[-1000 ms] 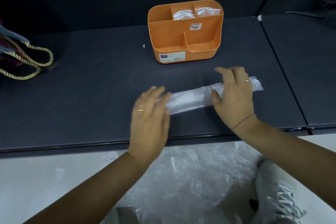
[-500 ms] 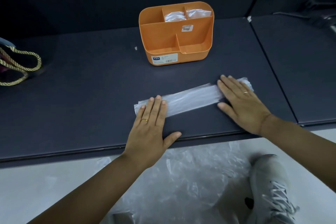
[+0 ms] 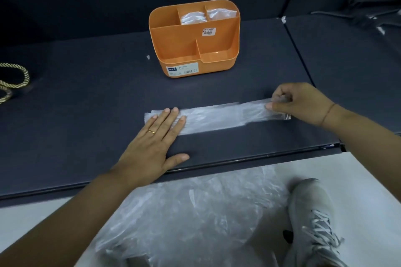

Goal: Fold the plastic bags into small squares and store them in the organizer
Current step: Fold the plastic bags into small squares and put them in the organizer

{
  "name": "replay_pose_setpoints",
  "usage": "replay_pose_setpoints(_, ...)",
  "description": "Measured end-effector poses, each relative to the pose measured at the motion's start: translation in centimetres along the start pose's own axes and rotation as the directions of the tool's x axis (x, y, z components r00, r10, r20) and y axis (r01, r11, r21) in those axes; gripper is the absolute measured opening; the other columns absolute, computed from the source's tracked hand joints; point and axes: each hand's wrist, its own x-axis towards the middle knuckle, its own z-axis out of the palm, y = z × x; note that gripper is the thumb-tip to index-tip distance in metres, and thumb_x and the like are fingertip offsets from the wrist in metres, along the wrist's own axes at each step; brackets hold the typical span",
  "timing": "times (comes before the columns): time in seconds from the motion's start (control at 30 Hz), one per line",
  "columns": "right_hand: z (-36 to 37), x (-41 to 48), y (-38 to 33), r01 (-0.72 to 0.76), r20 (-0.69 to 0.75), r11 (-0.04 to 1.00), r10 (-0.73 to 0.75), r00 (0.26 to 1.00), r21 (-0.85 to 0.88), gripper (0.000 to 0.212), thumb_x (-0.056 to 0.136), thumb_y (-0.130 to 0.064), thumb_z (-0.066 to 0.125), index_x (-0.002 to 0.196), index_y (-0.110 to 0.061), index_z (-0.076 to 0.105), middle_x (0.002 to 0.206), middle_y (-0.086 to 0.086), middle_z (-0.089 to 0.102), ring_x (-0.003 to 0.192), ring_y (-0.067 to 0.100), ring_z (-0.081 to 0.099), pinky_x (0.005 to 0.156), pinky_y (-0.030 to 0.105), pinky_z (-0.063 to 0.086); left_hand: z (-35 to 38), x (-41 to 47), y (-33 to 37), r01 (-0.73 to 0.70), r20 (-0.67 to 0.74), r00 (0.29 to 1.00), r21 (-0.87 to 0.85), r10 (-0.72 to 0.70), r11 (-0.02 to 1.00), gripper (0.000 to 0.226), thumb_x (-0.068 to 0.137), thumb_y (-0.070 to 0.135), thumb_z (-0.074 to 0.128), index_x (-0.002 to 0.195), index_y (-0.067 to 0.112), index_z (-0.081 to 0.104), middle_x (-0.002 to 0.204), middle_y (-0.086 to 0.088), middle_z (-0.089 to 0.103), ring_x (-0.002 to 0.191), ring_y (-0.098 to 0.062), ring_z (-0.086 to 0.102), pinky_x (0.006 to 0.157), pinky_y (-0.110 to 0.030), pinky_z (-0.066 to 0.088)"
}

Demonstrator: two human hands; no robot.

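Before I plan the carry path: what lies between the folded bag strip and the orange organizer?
Head view: only bare dark table between the bag strip and the organizer.

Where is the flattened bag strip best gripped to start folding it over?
Its right short end, approached from the right. The bag strip lies flat, long and thin on the table, so an end edge probably lifts easiest. The left hand presses the left end flat, leaving the right end free, where the right hand pinches it.
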Motion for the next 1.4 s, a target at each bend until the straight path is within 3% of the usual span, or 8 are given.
replay_pose_setpoints(0.13, 0.4, -2.2, -1.3, -0.154, 0.192, 0.921, 0.089, 0.977, 0.358, 0.012, 0.084, -0.003, 0.071, 0.08, -0.008, 0.061, 0.065, 0.004, 0.062, 0.053, 0.006, 0.054, 0.051, 0.012, 0.046, -0.7, 0.8, -2.8, -0.012, 0.006, 1.0, 0.006, 0.012, 1.0, 0.082, 0.097, 0.07, 0.011, 0.158, 0.015, 0.01, 0.165, -0.004, 0.009, 0.152, -0.016, 0.001, 0.122, -0.033, -0.001)
replay_pose_setpoints(0.43, -0.3, -4.3, -2.8, -0.342, 0.481, 0.842, 0.115, 0.869, 0.418, 0.018, 0.082, -0.004, 0.066, 0.1, -0.006, 0.062, 0.075, 0.013, 0.07, 0.061, 0.013, 0.063, 0.052, 0.018, 0.046, -2.6, 4.5, 7.2, -0.159, -0.12, 0.983, -0.154, 0.141, 0.975, 0.093, 0.091, 0.072, 0.023, 0.156, 0.006, 0.016, 0.164, -0.009, 0.007, 0.152, -0.02, 0.002, 0.122, -0.036, 0.001)
replay_pose_setpoints(0.7, -1.2, -2.5, -0.5, -0.273, 0.222, 0.944, 0.23, 0.947, 0.187, 0.008, 0.091, -0.012, 0.064, 0.093, -0.019, 0.068, 0.078, -0.006, 0.067, 0.07, 0.006, 0.058, 0.054, 0.007, 0.042, -1.1, 6.7, 11.0, -0.104, 0.059, 0.992, -0.144, 0.114, 0.984, 0.088, 0.089, 0.069, 0.004, 0.152, 0.011, -0.019, 0.16, -0.003, -0.027, 0.146, -0.014, -0.028, 0.12, -0.033, -0.016)
replay_pose_setpoints(0.83, -0.5, -2.7, 0.3, -0.236, 0.186, 0.966, 0.213, 0.959, 0.11, 0.023, 0.092, -0.044, 0.058, 0.086, -0.023, 0.068, 0.08, -0.013, 0.061, 0.078, 0.002, 0.054, 0.077, 0.019, 0.041, -0.4, 6.5, 10.7, -0.113, 0.049, 0.992, -0.134, 0.12, 0.985, 0.09, 0.086, 0.07, -0.005, 0.154, 0.011, -0.014, 0.16, -0.003, -0.024, 0.147, -0.015, -0.025, 0.12, -0.034, -0.015)
replay_pose_setpoints(1.0, -0.5, -2.9, 0.1, -0.179, 0.083, 0.963, 0.199, 0.977, -0.199, 0.023, 0.086, -0.035, 0.07, 0.072, -0.017, 0.063, 0.074, -0.004, 0.06, 0.069, 0.01, 0.053, 0.059, 0.019, 0.037, 0.3, 6.0, 9.9, -0.21, -0.029, 0.978, -0.102, 0.208, 0.972, 0.081, 0.097, 0.066, 0.011, 0.157, 0.011, 0.007, 0.165, -0.008, -0.002, 0.152, -0.021, -0.005, 0.121, -0.039, 0.003)
replay_pose_setpoints(1.17, 1.0, -4.7, -0.1, -0.234, -0.03, 0.925, 0.236, 0.971, -0.301, 0.039, 0.078, -0.049, 0.072, 0.1, -0.021, 0.056, 0.106, -0.001, 0.051, 0.098, 0.02, 0.056, 0.086, 0.03, 0.044, 0.4, 5.2, 9.0, -0.271, -0.051, 0.962, -0.045, 0.268, 0.962, 0.08, 0.099, 0.065, 0.014, 0.157, 0.01, 0.013, 0.164, -0.009, 0.007, 0.152, -0.022, 0.003, 0.121, -0.04, 0.007)
replay_pose_setpoints(1.27, 2.8, -6.4, -0.2, -0.227, -0.052, 0.892, 0.225, 0.973, -0.391, 0.057, 0.078, -0.059, 0.066, 0.114, -0.017, 0.053, 0.11, -0.001, 0.048, 0.099, 0.021, 0.052, 0.083, 0.03, 0.043, 0.5, 4.7, 8.5, -0.304, -0.063, 0.951, -0.011, 0.303, 0.953, 0.08, 0.099, 0.065, 0.017, 0.157, 0.01, 0.015, 0.164, -0.009, 0.009, 0.152, -0.022, 0.005, 0.12, -0.04, 0.008)
replay_pose_setpoints(1.4, 3.7, -8.6, 1.0, 0.104, -0.045, 0.968, -0.117, 0.992, -0.23, 0.087, 0.061, -0.054, 0.08, 0.135, -0.024, 0.045, 0.132, -0.001, 0.039, 0.119, 0.022, 0.044, 0.104, 0.039, 0.035, 0.3, 3.8, 7.3, -0.362, -0.075, 0.929, 0.001, 0.361, 0.932, 0.08, 0.099, 0.065, 0.022, 0.157, 0.01, 0.015, 0.164, -0.007, 0.01, 0.152, -0.019, 0.005, 0.121, -0.038, 0.007)
